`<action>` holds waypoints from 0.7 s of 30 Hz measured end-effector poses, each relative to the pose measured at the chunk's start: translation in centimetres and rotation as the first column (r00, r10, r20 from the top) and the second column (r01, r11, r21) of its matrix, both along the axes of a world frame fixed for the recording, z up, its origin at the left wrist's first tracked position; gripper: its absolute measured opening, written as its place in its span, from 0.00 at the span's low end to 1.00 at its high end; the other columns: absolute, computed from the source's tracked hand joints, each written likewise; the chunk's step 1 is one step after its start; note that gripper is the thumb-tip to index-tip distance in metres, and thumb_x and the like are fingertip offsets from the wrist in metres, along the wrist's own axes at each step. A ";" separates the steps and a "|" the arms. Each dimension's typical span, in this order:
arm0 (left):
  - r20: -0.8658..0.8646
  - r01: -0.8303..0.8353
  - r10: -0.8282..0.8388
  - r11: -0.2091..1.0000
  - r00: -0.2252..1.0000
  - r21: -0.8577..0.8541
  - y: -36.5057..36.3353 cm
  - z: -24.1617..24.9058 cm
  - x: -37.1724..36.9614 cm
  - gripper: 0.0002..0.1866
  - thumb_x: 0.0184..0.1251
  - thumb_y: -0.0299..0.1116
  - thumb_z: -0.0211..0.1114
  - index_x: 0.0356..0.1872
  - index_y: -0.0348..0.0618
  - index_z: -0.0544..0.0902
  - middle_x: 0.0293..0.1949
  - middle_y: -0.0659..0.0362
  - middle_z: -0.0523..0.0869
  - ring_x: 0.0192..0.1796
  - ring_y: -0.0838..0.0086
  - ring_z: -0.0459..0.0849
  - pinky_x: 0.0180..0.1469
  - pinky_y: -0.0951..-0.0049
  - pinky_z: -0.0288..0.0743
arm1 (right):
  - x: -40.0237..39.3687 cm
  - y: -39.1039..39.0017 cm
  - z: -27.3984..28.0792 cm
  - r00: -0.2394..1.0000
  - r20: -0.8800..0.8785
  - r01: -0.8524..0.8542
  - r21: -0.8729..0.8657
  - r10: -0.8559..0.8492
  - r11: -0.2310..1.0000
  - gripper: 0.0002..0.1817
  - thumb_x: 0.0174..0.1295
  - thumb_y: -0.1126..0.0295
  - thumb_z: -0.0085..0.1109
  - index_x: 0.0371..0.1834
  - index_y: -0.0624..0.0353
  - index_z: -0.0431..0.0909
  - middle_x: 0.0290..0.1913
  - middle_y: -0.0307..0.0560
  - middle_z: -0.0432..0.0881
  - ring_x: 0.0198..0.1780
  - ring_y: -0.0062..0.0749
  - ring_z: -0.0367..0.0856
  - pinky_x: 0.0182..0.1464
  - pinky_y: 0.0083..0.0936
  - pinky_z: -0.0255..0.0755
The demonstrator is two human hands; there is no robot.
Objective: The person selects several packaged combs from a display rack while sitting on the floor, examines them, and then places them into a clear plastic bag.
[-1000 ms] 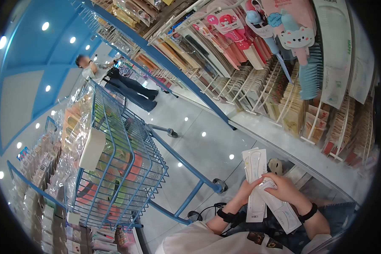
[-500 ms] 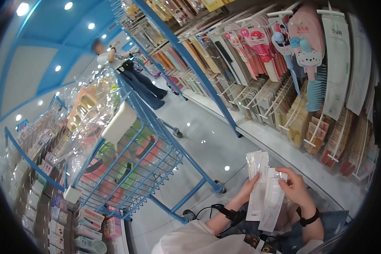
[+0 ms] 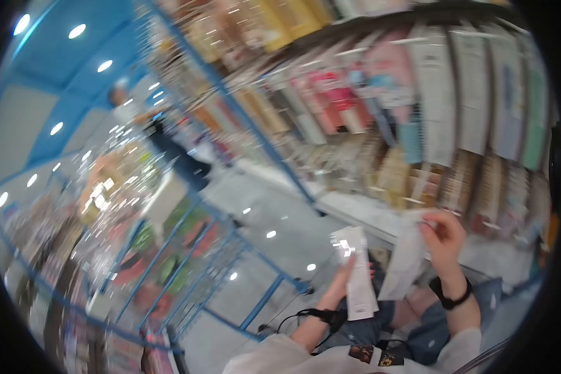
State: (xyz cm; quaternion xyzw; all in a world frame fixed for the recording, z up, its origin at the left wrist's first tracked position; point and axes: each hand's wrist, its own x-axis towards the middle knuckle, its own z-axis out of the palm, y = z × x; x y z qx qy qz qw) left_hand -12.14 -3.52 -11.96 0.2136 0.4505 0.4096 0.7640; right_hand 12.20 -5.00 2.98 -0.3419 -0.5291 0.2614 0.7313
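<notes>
My left hand point(image 3: 339, 282) grips a long, narrow white package point(image 3: 362, 283), its glossy upper end catching the light. Pinched by its top end between thumb and fingers of my right hand point(image 3: 444, 240), a second white package point(image 3: 402, 262) hangs at a slant. The two packages are apart, with my lap showing between and below them. Motion blur hides their print and contents. Similar long white packs point(image 3: 435, 93) hang on the rack beyond my right hand.
A blue wire cart point(image 3: 199, 299) holding plastic-wrapped pink and green goods stands to the left. Hanging combs and packs fill the rack on the right, behind a blue post point(image 3: 243, 115). Further down the aisle stands a person point(image 3: 162, 140). Stocked shelves point(image 3: 50, 268) line the left.
The two packages, side by side before, have been drawn apart. My right hand has lifted its package up and right toward the rack. The view has shifted and blurred.
</notes>
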 end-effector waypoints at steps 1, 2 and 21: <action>0.046 0.002 -0.007 0.995 0.999 0.097 0.0 -0.8 -0.3 0.32 0.63 0.55 0.50 0.53 0.31 0.67 0.44 0.47 0.78 0.41 0.59 0.81 0.45 0.60 0.77 | 0.5 0.1 1.4 1.000 -0.007 0.023 0.052 -0.023 0.998 0.09 0.49 0.81 0.60 0.35 0.62 0.77 0.33 0.37 0.78 0.24 0.11 0.64 0.25 0.08 0.59; 0.026 0.002 -0.004 0.997 1.000 0.077 0.0 -1.0 -0.3 0.33 0.64 0.55 0.49 0.53 0.29 0.66 0.44 0.46 0.78 0.42 0.58 0.81 0.46 0.59 0.76 | 1.1 0.2 2.9 0.997 -0.023 0.073 0.088 -0.071 0.993 0.10 0.49 0.81 0.60 0.36 0.62 0.77 0.32 0.36 0.78 0.24 0.10 0.64 0.24 0.08 0.58; -0.105 -0.017 0.032 0.990 0.994 0.141 -0.3 0.1 0.6 0.32 0.67 0.54 0.43 0.51 0.28 0.65 0.42 0.45 0.77 0.40 0.57 0.79 0.44 0.56 0.77 | 8.1 3.9 16.8 0.959 -0.103 0.282 0.395 -0.263 0.874 0.14 0.55 0.78 0.56 0.46 0.66 0.71 0.38 0.42 0.79 0.38 0.16 0.76 0.37 0.12 0.69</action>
